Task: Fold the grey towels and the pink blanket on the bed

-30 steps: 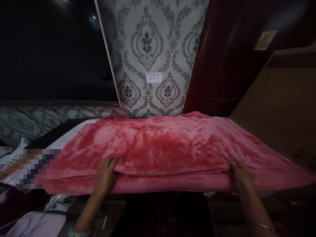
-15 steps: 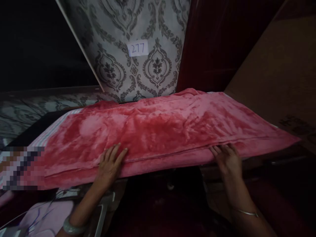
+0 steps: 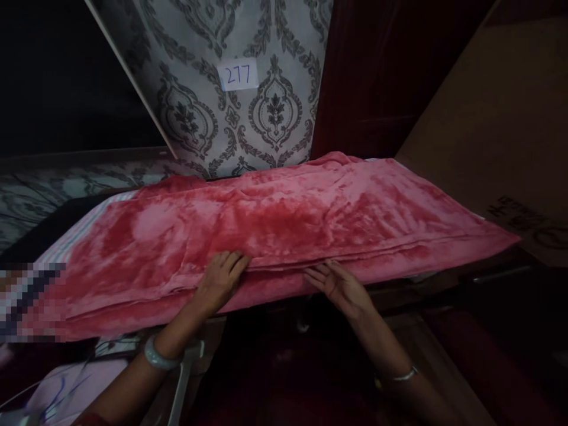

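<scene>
A plush blanket (image 3: 275, 222) in mottled pink and red lies spread in a long strip across the view, with a folded layer along its near side. Over that fold, left of centre, my left hand (image 3: 220, 277) has its fingers bent and closed on the fabric edge; the fingertips are partly hidden. My right hand (image 3: 341, 289) is palm upward a little to the right, its extended fingers touching the fold's lower edge. The blanket's left end shows a pale striped border.
Behind the blanket is patterned wallpaper with a paper label (image 3: 238, 74) reading 277. A dark screen (image 3: 80, 83) stands at the left, and a brown cardboard box (image 3: 501, 130) at the right. A pink stool-like surface (image 3: 75, 384) and cables sit lower left.
Both hands have moved toward each other along the near fold, the right one by more. My left fingers have gone from spread flat to bent on the edge. The view has shifted slightly.
</scene>
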The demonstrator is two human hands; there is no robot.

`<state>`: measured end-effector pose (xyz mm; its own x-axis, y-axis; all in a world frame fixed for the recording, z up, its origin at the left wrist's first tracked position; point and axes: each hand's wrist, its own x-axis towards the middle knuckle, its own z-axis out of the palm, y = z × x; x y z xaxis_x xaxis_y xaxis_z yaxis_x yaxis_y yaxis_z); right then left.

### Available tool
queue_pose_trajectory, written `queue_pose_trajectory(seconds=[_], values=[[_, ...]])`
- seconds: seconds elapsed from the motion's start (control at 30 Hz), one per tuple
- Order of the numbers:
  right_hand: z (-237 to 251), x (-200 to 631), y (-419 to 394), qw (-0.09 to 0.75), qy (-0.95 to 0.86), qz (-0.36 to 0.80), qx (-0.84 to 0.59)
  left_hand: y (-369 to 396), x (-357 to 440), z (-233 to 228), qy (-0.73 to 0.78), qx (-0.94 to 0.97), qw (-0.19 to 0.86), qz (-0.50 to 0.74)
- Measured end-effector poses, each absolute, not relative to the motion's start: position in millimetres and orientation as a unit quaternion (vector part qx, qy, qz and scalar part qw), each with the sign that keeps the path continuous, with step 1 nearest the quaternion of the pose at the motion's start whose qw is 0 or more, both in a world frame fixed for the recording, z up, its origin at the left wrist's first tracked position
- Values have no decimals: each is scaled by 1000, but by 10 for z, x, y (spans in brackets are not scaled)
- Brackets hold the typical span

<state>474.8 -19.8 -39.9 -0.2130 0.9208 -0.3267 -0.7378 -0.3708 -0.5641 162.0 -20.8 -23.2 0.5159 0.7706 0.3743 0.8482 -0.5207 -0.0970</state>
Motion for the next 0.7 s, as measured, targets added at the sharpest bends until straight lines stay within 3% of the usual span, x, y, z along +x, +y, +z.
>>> queue_pose_trajectory(seconds=[0.1,0.3,0.47,0.7], values=[[-365,4495,-170,528,-126,786,-297,-264,1643,-160,-463,-865,110,-161],[-324,4160,-110,524,-85,790,-306,-150,1707,325,-417,-888,-111,-156],[-398,4108,-114,520,-66,781,-340,1016,1756,600,-480,-848,-91,-205],[-543,4092,-136,524,-72,772,-352,2725,1980,513,-622,-772,-82,-104]])
